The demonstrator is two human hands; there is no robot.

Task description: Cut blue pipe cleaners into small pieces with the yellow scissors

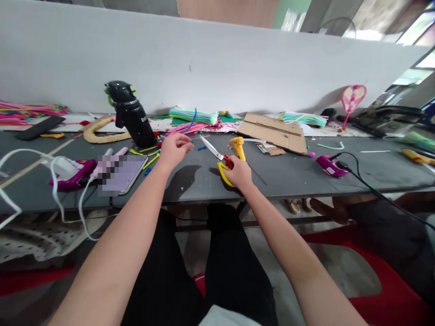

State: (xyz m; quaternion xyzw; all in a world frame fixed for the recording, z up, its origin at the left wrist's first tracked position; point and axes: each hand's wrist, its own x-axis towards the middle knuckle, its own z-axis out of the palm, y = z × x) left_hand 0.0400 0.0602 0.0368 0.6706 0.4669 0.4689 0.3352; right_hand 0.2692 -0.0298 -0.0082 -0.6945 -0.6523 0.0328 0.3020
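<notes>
My right hand (240,173) is wrapped round the handles of a pair of scissors (214,149) with red and yellow grips. Their silver blades point away and to the left, and look closed together. Over the grey table, my left hand (174,149) hovers with bent fingers apart and nothing visible in them, casting a shadow below. Just beyond my right hand lies a yellow glue gun (238,144). Behind my left hand is a bundle of pink pipe cleaners (190,128), and short yellow pipe cleaners (152,160) lie to its left.
A black bottle (134,117) stands at the back left, near a phone (127,174) and a purple power socket (76,174) with white cables. Flat cardboard (272,131) lies at the back right. Another purple socket (331,166) trails a black cord. A person sits at far right.
</notes>
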